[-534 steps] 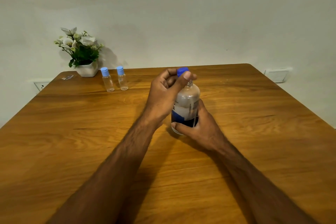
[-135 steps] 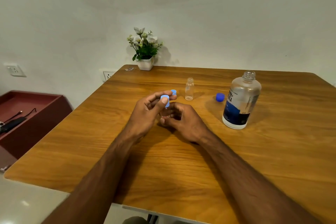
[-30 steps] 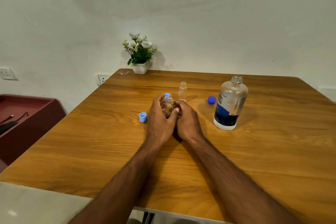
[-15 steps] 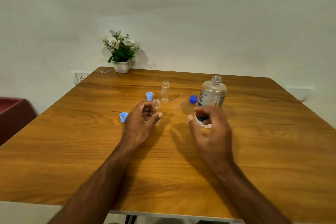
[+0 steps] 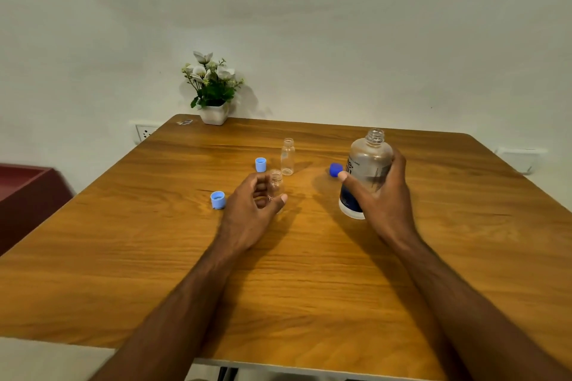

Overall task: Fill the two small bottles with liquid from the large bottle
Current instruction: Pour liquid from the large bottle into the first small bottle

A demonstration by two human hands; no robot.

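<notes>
A square wooden tabletop (image 5: 309, 272) meets a white wall. The large clear blue-labelled bottle (image 5: 365, 170) stands mouth-up, slightly tilted, gripped by the right hand (image 5: 383, 195). The left hand (image 5: 250, 213) curls around a small clear upright bottle (image 5: 276, 185).

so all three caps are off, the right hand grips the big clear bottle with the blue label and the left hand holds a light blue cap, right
Not quite. In the head view the left hand holds a small clear plastic bottle, not a cap. All three caps are off, and the right hand grips the large clear bottle with the blue label.
</notes>
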